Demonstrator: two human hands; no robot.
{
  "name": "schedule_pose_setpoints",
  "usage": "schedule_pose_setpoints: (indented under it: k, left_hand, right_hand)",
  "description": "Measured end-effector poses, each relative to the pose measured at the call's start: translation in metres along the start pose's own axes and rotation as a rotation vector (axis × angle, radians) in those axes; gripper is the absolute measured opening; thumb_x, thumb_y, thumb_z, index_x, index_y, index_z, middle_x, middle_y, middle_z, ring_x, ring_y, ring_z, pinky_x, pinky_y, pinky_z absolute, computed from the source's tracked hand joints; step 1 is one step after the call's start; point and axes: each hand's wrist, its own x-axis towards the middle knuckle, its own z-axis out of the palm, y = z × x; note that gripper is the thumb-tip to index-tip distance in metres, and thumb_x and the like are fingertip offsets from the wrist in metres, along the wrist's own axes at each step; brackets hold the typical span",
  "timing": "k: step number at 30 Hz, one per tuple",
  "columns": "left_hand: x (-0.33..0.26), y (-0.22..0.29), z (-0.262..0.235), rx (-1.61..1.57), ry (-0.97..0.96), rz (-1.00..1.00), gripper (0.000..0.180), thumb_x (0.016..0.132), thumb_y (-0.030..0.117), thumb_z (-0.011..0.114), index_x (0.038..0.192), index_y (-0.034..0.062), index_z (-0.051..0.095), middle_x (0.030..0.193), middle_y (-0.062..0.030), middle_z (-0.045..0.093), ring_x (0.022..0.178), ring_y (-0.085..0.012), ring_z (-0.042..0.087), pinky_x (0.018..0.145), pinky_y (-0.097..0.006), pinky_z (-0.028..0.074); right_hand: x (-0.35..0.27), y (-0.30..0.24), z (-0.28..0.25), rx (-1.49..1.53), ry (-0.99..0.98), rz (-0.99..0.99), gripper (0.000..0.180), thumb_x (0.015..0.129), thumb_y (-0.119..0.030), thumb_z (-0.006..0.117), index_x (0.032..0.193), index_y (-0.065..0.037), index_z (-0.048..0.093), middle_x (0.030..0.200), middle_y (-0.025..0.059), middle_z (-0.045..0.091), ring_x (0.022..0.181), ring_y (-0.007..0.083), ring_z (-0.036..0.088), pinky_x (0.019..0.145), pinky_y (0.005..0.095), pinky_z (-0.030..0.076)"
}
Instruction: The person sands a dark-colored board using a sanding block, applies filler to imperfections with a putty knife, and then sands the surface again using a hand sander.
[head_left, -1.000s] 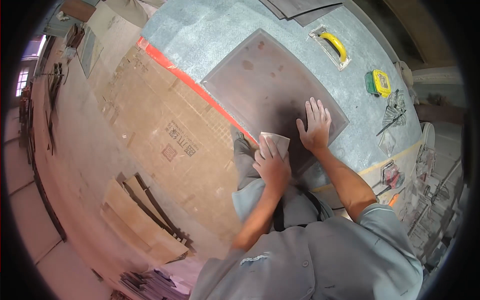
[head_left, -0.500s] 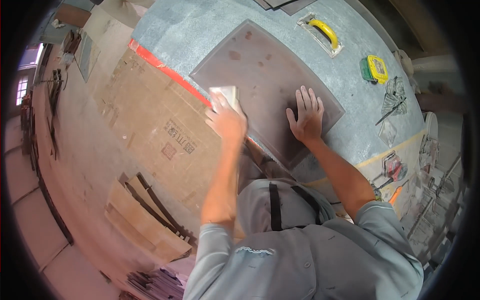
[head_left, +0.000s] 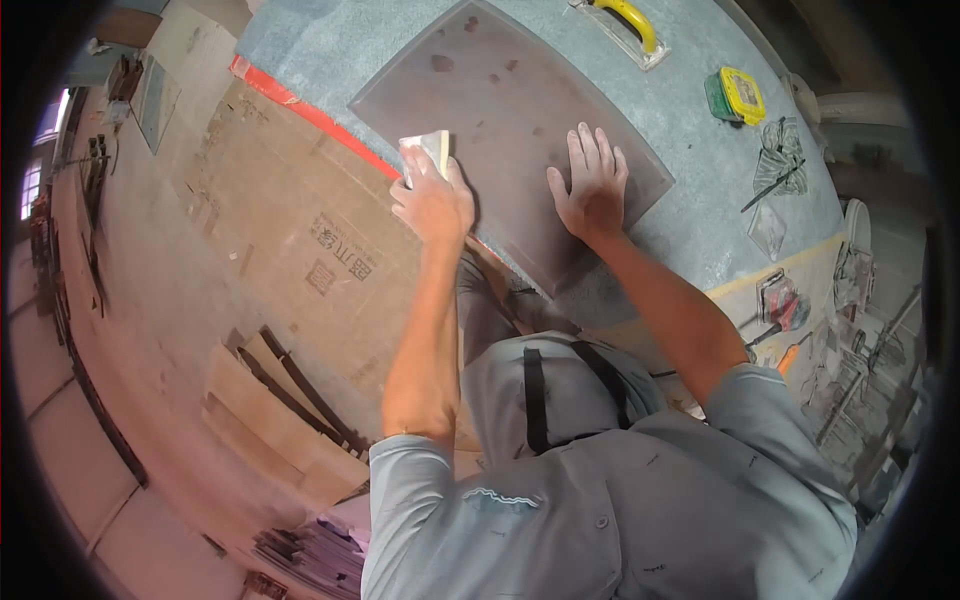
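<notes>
A dark brown-grey panel with several reddish-brown patches lies on the table. Near its left edge, my left hand is closed around a pale sanding block with a yellowish side. The block is at the panel's border; whether it touches the surface I cannot tell. My right hand rests flat on the panel's right half, fingers stretched out, with nothing in it.
Blue-grey sheeting covers the table, edged by red tape. A yellow-handled float, a green box with a yellow lid and a wrinkled clear bag lie rightward. Cardboard and curved boards lie left.
The whole view has shifted, so the panel and tools appear higher and more to the left. My left hand, blurred before, shows sharply now, and the block looks turned. The right hand stays on the panel.
</notes>
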Motion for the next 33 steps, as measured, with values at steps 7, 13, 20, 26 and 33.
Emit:
schedule_pose_setpoints:
  k: [7,13,20,26,33]
  left_hand:
    - [-0.266,0.062,0.033,0.037,-0.332,0.087,0.101,0.088,0.033,0.082,0.171,0.0028,0.033,0.18,-0.0134,0.03,0.143,-0.0466,0.045,0.11,-0.057,0.042]
    - [-0.26,0.051,0.037,-0.132,-0.395,0.082,0.098,0.088,0.028,0.081,0.169,-0.0006,0.034,0.179,-0.0175,0.029,0.143,-0.0484,0.043,0.11,-0.058,0.041]
    - [-0.261,0.066,0.02,-0.036,-0.303,0.077,0.093,0.093,0.028,0.076,0.171,0.0006,0.032,0.18,-0.0173,0.03,0.141,-0.0476,0.044,0.111,-0.06,0.039]
    - [-0.099,0.023,0.026,0.052,-0.141,0.011,0.077,0.104,0.034,0.062,0.168,-0.0002,0.036,0.179,-0.0174,0.031,0.135,-0.0484,0.047,0.114,-0.059,0.037]
    - [0.146,-0.036,-0.012,0.197,-0.104,-0.085,0.07,0.11,0.048,0.048,0.167,0.0067,0.042,0.177,-0.0083,0.037,0.137,-0.0516,0.049,0.117,-0.065,0.037]
  right_hand:
    - [0.002,0.004,0.003,-0.041,0.023,-0.008,0.07,0.096,-0.038,0.074,0.153,-0.002,0.058,0.163,0.0173,0.054,0.153,0.0387,0.045,0.124,0.0622,0.033]
    - [-0.001,0.007,0.005,-0.025,-0.004,0.011,0.071,0.097,-0.04,0.073,0.155,-0.003,0.056,0.164,0.0167,0.053,0.154,0.038,0.044,0.125,0.0614,0.033]
    - [0.0,0.005,0.004,0.002,-0.005,-0.026,0.073,0.097,-0.037,0.073,0.157,0.0,0.053,0.165,0.02,0.051,0.154,0.0422,0.043,0.124,0.0634,0.033]
    - [-0.004,0.006,0.001,0.021,-0.003,-0.016,0.074,0.098,-0.033,0.072,0.161,-0.002,0.047,0.169,0.0195,0.044,0.157,0.0429,0.038,0.126,0.0638,0.03]
    - [0.003,-0.007,-0.003,0.023,-0.033,-0.006,0.074,0.098,-0.032,0.073,0.159,0.001,0.048,0.169,0.0197,0.045,0.159,0.0424,0.037,0.127,0.0624,0.028]
